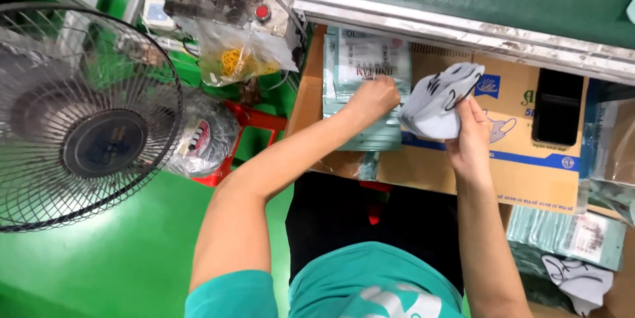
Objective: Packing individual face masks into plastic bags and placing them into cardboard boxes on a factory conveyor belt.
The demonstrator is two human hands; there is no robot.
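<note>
Grey masks [438, 103] in right hand [471, 139], left hand [374, 98] on pale-green pouches [360, 73] — cardboard box [522, 159] beneath

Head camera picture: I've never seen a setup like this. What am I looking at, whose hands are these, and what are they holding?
There is no machine here: a person works with two bare hands. The one picture comes from a camera worn on their head, looking down over their own arms.

The right hand holds a stack of grey face masks with black ear loops. The left hand rests, closed, on a pile of flat printed pouches; what its grip pinches is hidden.

Both lie over a cardboard box used as the work surface. A dark phone sits on it. More pouches and loose masks lie at lower right. A fan stands at the left on a green floor.
</note>
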